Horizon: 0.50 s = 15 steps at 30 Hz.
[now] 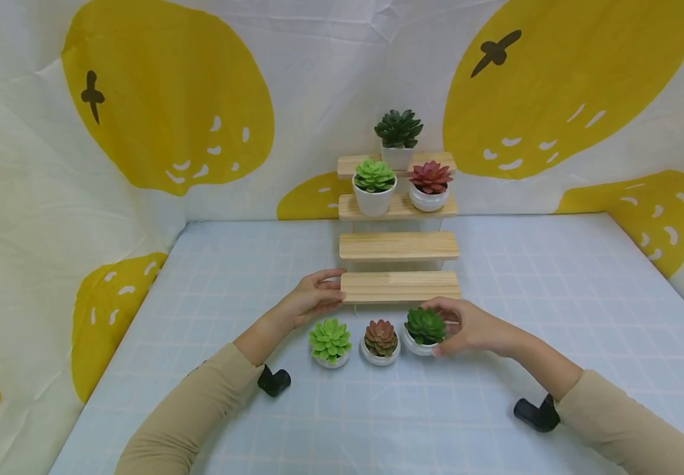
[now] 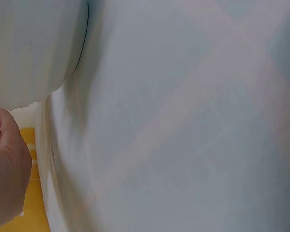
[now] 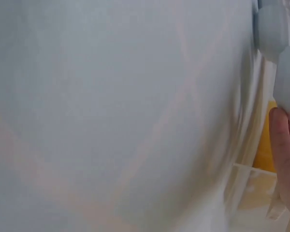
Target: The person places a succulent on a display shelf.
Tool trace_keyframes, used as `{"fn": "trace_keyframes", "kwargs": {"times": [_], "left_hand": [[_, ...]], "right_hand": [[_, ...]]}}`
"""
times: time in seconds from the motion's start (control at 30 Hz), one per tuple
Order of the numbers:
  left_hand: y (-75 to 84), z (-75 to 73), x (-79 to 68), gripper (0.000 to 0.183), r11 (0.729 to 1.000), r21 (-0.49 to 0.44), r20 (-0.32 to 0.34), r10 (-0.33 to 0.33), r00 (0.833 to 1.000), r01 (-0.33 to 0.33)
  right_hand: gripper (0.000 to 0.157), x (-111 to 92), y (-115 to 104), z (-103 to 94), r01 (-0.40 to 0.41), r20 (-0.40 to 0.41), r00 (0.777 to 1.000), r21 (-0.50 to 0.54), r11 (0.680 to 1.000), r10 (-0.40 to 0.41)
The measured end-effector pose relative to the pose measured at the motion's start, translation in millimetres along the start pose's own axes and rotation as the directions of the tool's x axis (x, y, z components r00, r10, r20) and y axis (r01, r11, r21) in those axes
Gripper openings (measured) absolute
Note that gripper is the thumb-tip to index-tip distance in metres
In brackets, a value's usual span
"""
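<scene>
A tiered wooden plant stand (image 1: 400,287) stands at the back of the table, its shelves on clear supports. My left hand (image 1: 312,298) grips the left end of its lowest shelf, thumb in front. My right hand (image 1: 466,326) holds a dark green succulent (image 1: 425,326) by its white pot (image 3: 287,82), in front of the stand. To the left of that plant are a brownish-red succulent (image 1: 380,339) and a light green succulent (image 1: 330,341), both in white pots. In the left wrist view, a white pot (image 2: 34,48) looms close, with my left hand (image 2: 9,169) behind it.
A dark succulent (image 1: 398,130) stands on the top shelf. Below it, a bright green succulent (image 1: 374,177) and a red succulent (image 1: 429,179) share the second shelf. A lemon-print cloth (image 1: 318,79) hangs behind the checked tabletop (image 1: 229,422). Black wrist devices (image 1: 536,414) are by both sleeves.
</scene>
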<state>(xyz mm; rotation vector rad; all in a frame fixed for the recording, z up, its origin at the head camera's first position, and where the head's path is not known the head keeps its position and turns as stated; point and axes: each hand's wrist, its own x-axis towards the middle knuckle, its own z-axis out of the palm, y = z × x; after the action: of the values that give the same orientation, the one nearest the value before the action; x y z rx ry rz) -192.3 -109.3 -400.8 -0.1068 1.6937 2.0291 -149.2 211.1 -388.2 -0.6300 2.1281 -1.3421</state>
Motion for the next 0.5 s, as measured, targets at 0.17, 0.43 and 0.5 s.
{"fn": "trace_keyframes", "kwargs": {"times": [0.17, 0.43, 0.5], "left_hand": [[0.5, 0.1, 0.1, 0.056, 1.0, 0.007, 0.0, -0.001, 1.0, 0.001], [0.2, -0.4, 0.2, 0.057, 1.0, 0.01, 0.002, 0.001, 1.0, -0.001], [0.0, -0.3, 0.2, 0.057, 1.0, 0.01, 0.0, -0.003, 1.0, 0.003]], "right_hand": [[0.066, 1, -5, -1.7, 0.012, -0.009, 1.0, 0.013, 1.0, -0.012], [0.065, 2, -14, -5.4, 0.031, -0.056, 0.998, 0.039, 0.999, -0.028], [0.066, 3, -17, -6.2, 0.029, -0.066, 0.998, 0.04, 0.999, -0.026]]}}
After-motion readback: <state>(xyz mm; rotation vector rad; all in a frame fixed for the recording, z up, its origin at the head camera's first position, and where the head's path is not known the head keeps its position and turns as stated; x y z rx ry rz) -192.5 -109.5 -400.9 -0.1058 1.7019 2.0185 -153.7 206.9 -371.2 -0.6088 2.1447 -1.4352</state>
